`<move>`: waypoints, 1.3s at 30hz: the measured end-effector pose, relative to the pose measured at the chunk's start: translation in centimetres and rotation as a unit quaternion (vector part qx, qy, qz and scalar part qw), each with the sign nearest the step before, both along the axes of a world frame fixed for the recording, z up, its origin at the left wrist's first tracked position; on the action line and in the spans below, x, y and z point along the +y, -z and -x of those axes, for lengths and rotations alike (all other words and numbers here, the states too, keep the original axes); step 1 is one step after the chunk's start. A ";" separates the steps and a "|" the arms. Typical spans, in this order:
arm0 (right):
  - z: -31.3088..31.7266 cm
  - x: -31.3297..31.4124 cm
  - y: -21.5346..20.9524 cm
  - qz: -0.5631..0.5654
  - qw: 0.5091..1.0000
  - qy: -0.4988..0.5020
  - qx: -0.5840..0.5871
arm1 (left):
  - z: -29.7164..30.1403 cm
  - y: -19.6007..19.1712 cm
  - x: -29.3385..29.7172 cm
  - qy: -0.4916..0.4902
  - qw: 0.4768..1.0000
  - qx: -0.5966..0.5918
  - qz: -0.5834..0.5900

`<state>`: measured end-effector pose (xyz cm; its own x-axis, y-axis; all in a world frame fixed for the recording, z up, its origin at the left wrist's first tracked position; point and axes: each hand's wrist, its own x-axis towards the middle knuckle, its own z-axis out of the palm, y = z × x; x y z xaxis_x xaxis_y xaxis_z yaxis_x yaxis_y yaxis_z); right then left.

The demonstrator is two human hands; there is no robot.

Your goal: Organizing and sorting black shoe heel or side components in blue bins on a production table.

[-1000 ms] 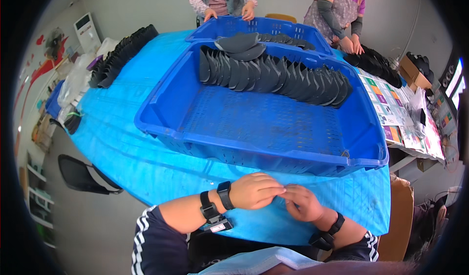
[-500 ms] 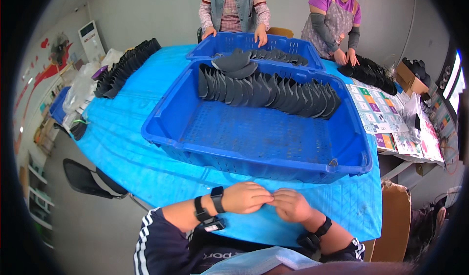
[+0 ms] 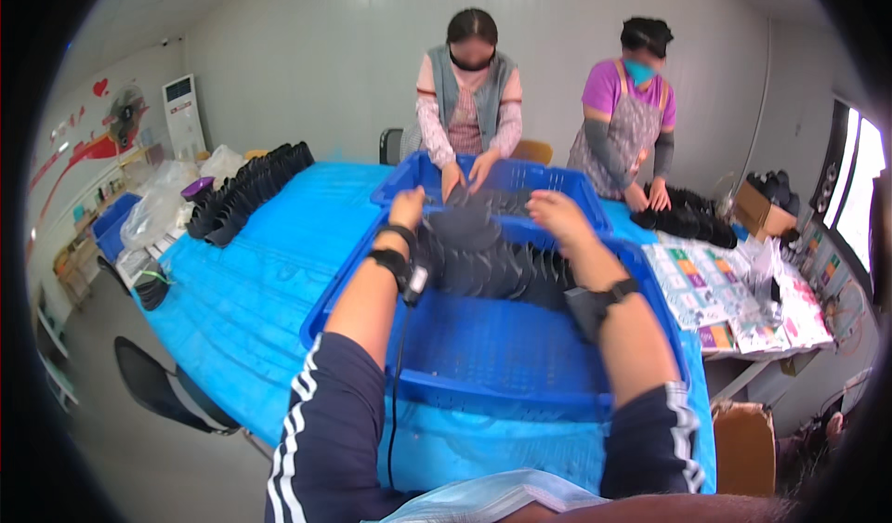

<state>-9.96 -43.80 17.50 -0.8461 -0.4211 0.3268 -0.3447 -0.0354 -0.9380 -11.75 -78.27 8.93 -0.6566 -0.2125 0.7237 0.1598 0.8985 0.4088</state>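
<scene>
Left hand: centre of the frame, fingers curled [image 3: 407, 207], near the left end of the dark row; whether it grips a piece, I cannot tell.
Right hand: right of centre, blurred [image 3: 559, 213], above the row; its grip cannot be told.
Dark curved pieces: a row [image 3: 492, 274] mid-frame in the near blue tray [image 3: 520, 385], loose ones [image 3: 463, 228] on top, between the hands.
In the way: right forearm [image 3: 639, 342], across the row's right end.
Beyond: far blue tray [image 3: 583, 187], a co-worker's hands [image 3: 483, 168] in it.
Upper right: dark pile [image 3: 692, 223], printed sheets [image 3: 689, 283].
</scene>
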 end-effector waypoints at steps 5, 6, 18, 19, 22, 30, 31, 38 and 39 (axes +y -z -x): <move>8.4 -6.7 8.3 -0.013 0.983 0.124 -0.132 | -1.1 1.2 9.8 -0.042 0.969 -0.106 -0.217; 7.8 -8.1 8.4 -0.010 0.983 0.098 -0.155 | -2.2 0.8 10.0 -0.076 0.963 -0.157 -0.206; 6.3 -4.3 8.4 0.110 0.984 -0.025 -0.138 | -2.8 3.4 10.8 0.167 0.972 0.023 -0.162; 5.7 -3.5 7.8 0.110 0.983 -0.054 -0.140 | -3.4 2.7 11.6 0.140 0.980 0.025 -0.139; 5.8 -3.0 7.7 0.130 0.979 -0.120 -0.101 | -4.6 1.3 13.3 0.032 0.997 0.047 -0.050; 5.7 -5.3 9.4 0.052 0.979 -0.185 -0.062 | -6.0 0.9 12.7 0.009 0.995 -0.002 0.104; 4.7 -5.4 8.8 0.074 0.981 -0.156 -0.088 | -6.3 0.7 12.3 0.011 0.995 0.008 0.098; 5.3 -3.2 8.5 0.016 0.971 -0.218 -0.100 | -7.3 -0.6 13.0 0.072 0.984 0.072 0.146; 5.2 -3.2 8.6 0.019 0.971 -0.218 -0.096 | -7.5 -0.6 12.9 0.045 0.973 0.092 0.208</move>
<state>-15.20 -47.00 8.89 -0.6375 -0.7433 0.2027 -0.1071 -0.1751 -0.9787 -4.27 -65.35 9.48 -0.5111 0.1751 0.8415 0.2806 0.9594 -0.0291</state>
